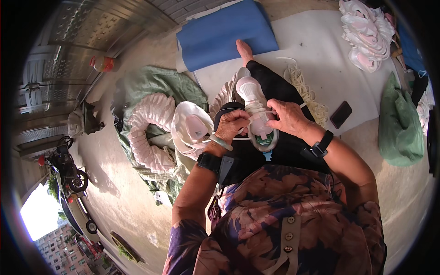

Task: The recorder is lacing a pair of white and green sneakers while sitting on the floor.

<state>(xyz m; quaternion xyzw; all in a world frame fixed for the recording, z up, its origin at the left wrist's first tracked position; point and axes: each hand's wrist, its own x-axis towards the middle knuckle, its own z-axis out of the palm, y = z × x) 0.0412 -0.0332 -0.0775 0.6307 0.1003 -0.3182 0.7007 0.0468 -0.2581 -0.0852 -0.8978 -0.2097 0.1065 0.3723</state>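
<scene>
A white and pale pink shoe (pixel 250 93) lies across my lap, its heel end toward me and green showing inside the opening. White shoelace (pixel 241 139) crosses its upper and trails out beside my left hand. With fingers pinched together, my left hand (pixel 233 123) grips the lace at the shoe's left side. My right hand (pixel 289 119) rests at the right side, thumb and forefinger closed on the lace over the tongue; part of the lace is hidden by the fingers. Close by on my left are a loose shoe upper (pixel 185 121) and a curved stack of uppers (pixel 145 133).
A green cloth (pixel 158 80) lies under the stack. Beyond my bare foot (pixel 244 49) is a folded blue sheet (pixel 224 34). Loose laces (pixel 305 87), a phone (pixel 341 114), a green bag (pixel 401 133) and more uppers (pixel 366 36) lie right. A red-capped container (pixel 103 63) stands by the metal door.
</scene>
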